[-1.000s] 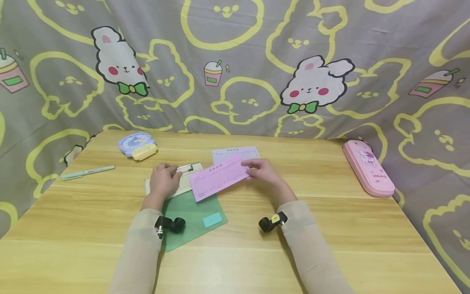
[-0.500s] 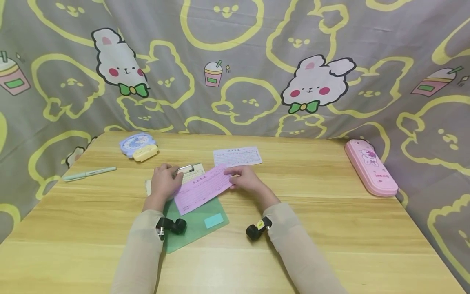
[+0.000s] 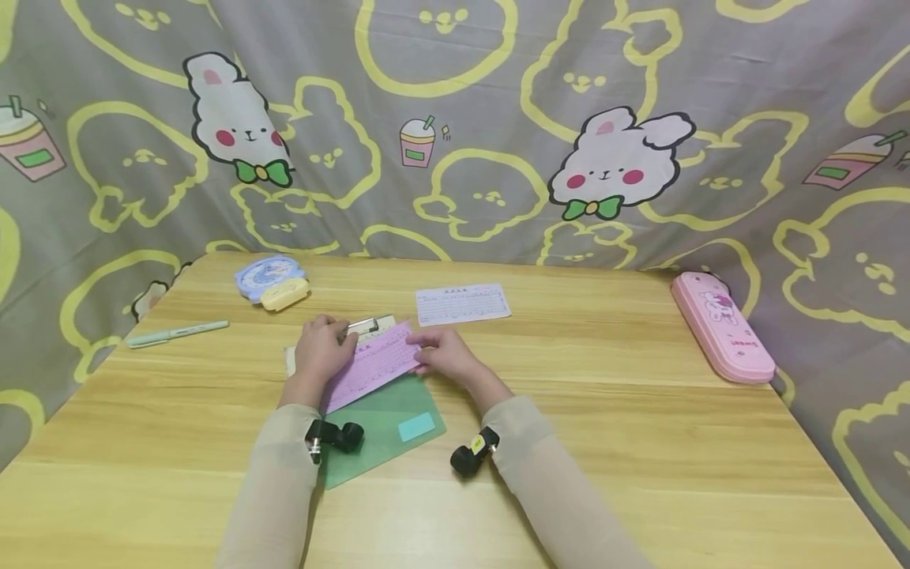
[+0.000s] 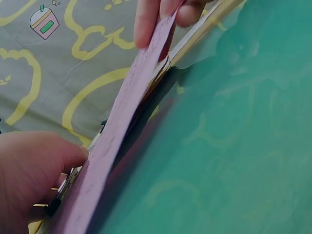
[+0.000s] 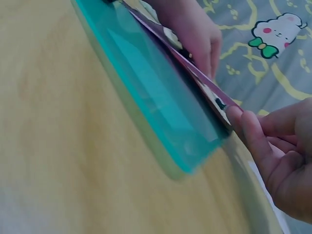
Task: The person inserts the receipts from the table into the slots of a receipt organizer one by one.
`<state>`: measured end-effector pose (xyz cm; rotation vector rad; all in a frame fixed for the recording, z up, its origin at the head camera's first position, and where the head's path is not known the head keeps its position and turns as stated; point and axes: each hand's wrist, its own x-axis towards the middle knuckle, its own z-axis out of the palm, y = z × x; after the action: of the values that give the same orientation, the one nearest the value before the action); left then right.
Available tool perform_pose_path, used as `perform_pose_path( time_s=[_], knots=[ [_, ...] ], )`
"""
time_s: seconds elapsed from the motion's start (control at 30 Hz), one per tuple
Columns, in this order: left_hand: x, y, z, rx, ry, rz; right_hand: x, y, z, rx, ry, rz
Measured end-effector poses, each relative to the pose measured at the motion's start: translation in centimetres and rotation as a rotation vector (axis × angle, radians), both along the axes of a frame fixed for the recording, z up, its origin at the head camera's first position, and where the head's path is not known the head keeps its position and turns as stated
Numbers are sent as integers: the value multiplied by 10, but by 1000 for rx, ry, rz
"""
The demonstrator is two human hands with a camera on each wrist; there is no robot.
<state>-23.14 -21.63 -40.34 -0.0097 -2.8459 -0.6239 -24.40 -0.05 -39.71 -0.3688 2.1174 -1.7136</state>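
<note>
A translucent green clipboard (image 3: 362,454) lies on the table, with a metal clip (image 3: 364,326) along its far edge and a cream printed sheet (image 3: 386,322) on it. My left hand (image 3: 322,352) grips the clip, thumb on the near side in the left wrist view. Between thumb and fingers, my right hand (image 3: 449,357) pinches the right edge of a pink printed slip (image 3: 377,367). The slip slants over the cream sheet and the upper part of the clipboard, its left end partly behind my left hand. Its far edge lies close beneath the clip; whether it is under it I cannot tell.
A white printed slip (image 3: 464,305) lies behind my right hand. At the back left are a blue clock-like item (image 3: 268,275) and a yellow case (image 3: 286,295), with a pale green pen (image 3: 178,333) nearer. A pink pencil case (image 3: 722,325) lies far right. A patterned curtain (image 3: 490,111) borders the table.
My right hand has moved left and slightly nearer, bringing the pink slip off the white slip and over the clipboard. My left hand has stayed at the clip.
</note>
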Motion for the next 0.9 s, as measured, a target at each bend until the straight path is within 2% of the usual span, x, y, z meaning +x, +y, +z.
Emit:
perform_pose_path(
  time_s=[0.27,0.53,0.9],
  knots=[
    [0,0,-1,5,11,-5,3,-17,-5,-88,-75,-51],
    [-1,-2,-3,-47,49,-28,3,-25,-3,-74,-95,-86],
    [-2,-3,-2,-70,14,-37,1,-30,-3,-57,-97,-95]
  ],
)
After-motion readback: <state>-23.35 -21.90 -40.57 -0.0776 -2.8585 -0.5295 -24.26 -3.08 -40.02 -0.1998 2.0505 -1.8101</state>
